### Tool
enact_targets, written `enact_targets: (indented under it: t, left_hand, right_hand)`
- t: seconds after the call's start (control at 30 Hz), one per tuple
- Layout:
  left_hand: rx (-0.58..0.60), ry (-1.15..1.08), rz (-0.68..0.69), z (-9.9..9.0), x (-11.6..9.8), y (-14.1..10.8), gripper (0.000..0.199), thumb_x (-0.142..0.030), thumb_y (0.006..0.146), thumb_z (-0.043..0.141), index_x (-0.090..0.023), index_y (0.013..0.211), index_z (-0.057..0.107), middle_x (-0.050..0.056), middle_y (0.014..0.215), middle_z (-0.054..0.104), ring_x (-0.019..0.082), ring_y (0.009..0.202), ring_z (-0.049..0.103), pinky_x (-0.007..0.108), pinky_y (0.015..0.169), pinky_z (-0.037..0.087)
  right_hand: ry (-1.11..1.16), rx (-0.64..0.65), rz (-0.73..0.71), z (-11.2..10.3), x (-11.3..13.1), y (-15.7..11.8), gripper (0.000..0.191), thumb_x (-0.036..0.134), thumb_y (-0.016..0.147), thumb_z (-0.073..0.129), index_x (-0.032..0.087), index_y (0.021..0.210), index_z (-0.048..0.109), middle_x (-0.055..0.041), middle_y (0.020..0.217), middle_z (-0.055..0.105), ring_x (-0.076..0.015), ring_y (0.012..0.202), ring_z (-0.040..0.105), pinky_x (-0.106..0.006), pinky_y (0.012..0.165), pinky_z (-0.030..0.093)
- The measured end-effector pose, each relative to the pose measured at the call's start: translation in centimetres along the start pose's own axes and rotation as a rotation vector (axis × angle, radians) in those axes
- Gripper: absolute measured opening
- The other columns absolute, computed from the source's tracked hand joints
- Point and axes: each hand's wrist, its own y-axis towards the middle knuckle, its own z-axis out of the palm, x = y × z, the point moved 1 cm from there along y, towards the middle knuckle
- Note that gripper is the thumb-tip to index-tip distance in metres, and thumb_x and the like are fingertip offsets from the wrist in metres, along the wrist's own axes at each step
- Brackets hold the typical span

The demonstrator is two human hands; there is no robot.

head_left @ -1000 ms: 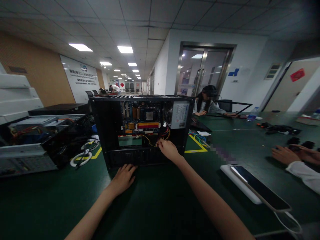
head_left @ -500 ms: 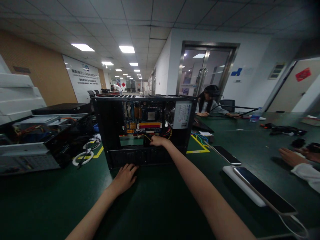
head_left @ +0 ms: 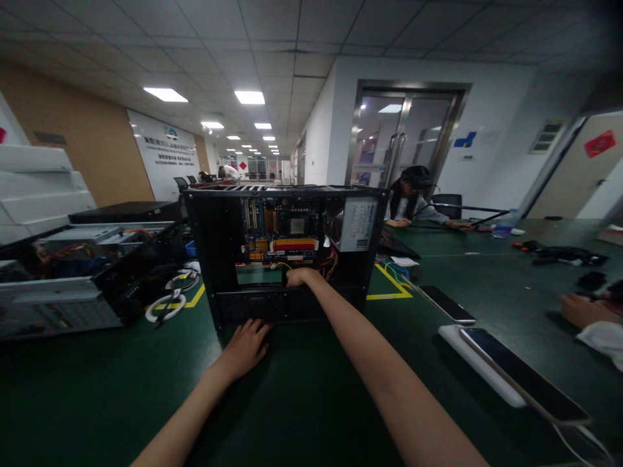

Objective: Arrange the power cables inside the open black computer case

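Observation:
An open black computer case (head_left: 253, 305) stands upright on the green table, showing a motherboard (head_left: 285, 224) and a power supply (head_left: 357, 224). My right hand (head_left: 299, 277) reaches inside below the board, fingers curled at a small dark part beside a thin yellow cable; what the fingertips grip, if anything, is too dark to make out. Flat on the table against the front of the case, my left hand (head_left: 246, 347) has its fingers spread and holds nothing.
Another opened case (head_left: 63, 308) lies at the left, near coiled white cables (head_left: 165, 307). Phones (head_left: 525, 373) and a white power bank (head_left: 479, 366) lie at the right. A person (head_left: 411, 201) sits across the table; another person's hand (head_left: 579, 311) shows at the right edge.
My right hand has shifted slightly left and down inside the case. The view has turned a little, while my left hand still rests at the case's front.

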Motion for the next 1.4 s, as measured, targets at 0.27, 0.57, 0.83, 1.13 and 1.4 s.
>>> enact_targets:
  t: [0.27,0.57,0.83,1.13,1.4]
  left_hand:
    - [0.026,-0.020,-0.007,-0.3,-0.1,0.1,0.041,-0.024,0.076,0.039,-0.025,0.118,0.036,0.006,0.113,0.043,0.022,0.104,0.038,0.038,0.085,0.033]
    - [0.041,-0.041,-0.020,-0.2,-0.1,0.0,0.040,-0.025,0.077,0.039,-0.025,0.117,0.036,0.006,0.115,0.042,0.022,0.106,0.038,0.039,0.086,0.032]
    - [0.036,-0.019,-0.022,-0.1,0.1,0.1,0.040,-0.026,0.077,0.039,-0.025,0.117,0.037,0.006,0.115,0.043,0.023,0.106,0.038,0.038,0.086,0.032]
    - [0.020,-0.023,-0.011,-0.2,0.0,0.1,0.040,-0.025,0.077,0.039,-0.025,0.117,0.036,0.005,0.114,0.043,0.022,0.105,0.038,0.037,0.085,0.032]
    - [-0.005,-0.010,0.006,0.2,0.1,0.1,0.039,-0.025,0.077,0.039,-0.024,0.116,0.037,0.006,0.113,0.043,0.023,0.104,0.039,0.038,0.084,0.033]
  right_hand:
    - [0.031,0.072,0.017,1.3,-0.3,0.9,0.038,0.022,0.066,0.052,0.012,0.102,0.056,-0.0117,0.104,0.057,-0.0210,0.083,0.059,-0.027,0.060,0.048]
    - [0.172,0.121,0.003,1.6,-0.7,1.3,0.031,0.020,0.065,0.052,0.009,0.094,0.059,-0.0105,0.093,0.062,-0.0179,0.070,0.061,-0.026,0.056,0.048]
    - [0.180,0.145,0.023,1.7,-1.0,1.8,0.029,0.022,0.065,0.053,0.009,0.090,0.060,-0.0092,0.089,0.063,-0.0165,0.066,0.060,-0.025,0.058,0.048]
    - [0.112,-0.055,0.028,1.2,-0.8,1.0,0.028,0.019,0.066,0.055,0.011,0.092,0.060,-0.0096,0.094,0.062,-0.0177,0.076,0.059,-0.022,0.059,0.046]
    - [0.646,-0.221,0.218,1.5,-1.3,0.8,0.028,0.012,0.074,0.045,0.012,0.101,0.051,-0.0100,0.086,0.062,-0.0125,0.063,0.059,-0.019,0.049,0.045]
